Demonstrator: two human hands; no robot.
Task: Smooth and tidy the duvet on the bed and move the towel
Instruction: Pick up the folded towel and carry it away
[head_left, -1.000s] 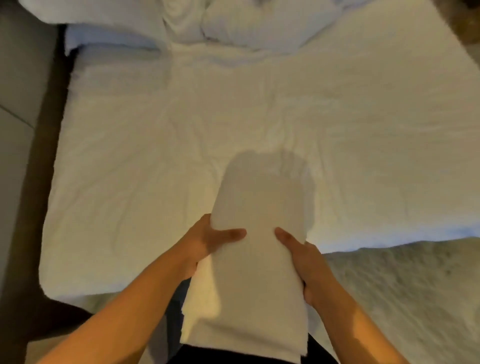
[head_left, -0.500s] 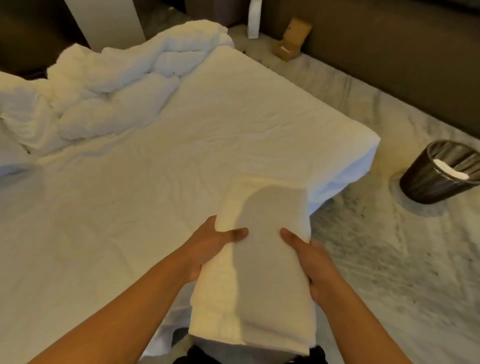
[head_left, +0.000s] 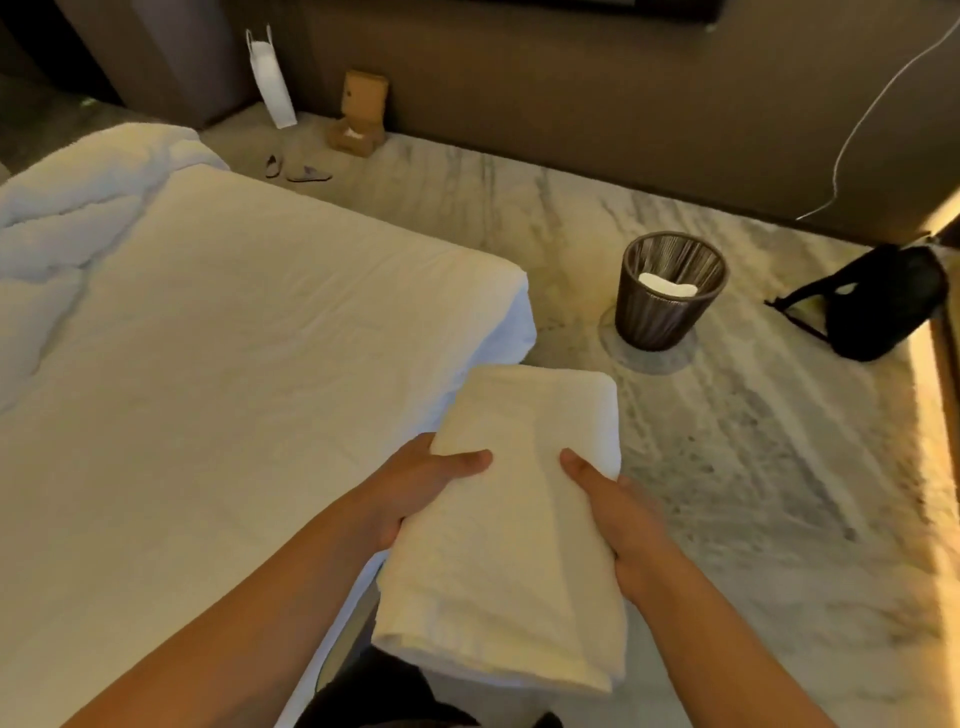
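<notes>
Folded white towel (head_left: 511, 525), gripped at its sides by left hand (head_left: 415, 480) and right hand (head_left: 618, 512), has swung rightward off the bed (head_left: 234, 364) and now hangs past its near right corner above the marble floor (head_left: 753, 467), indicating transfer under way; the bunched duvet (head_left: 67, 208) awaits smoothing.

Two bare forearms, no sleeves, bare hands (head_left: 415, 493) without rings or watch, dark clothing below

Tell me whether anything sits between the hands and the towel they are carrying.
Nothing visible does. The left hand and the right hand grip the folded towel directly on its two sides, thumbs on top. The towel is held up past the corner of the bed, above the floor.
</notes>
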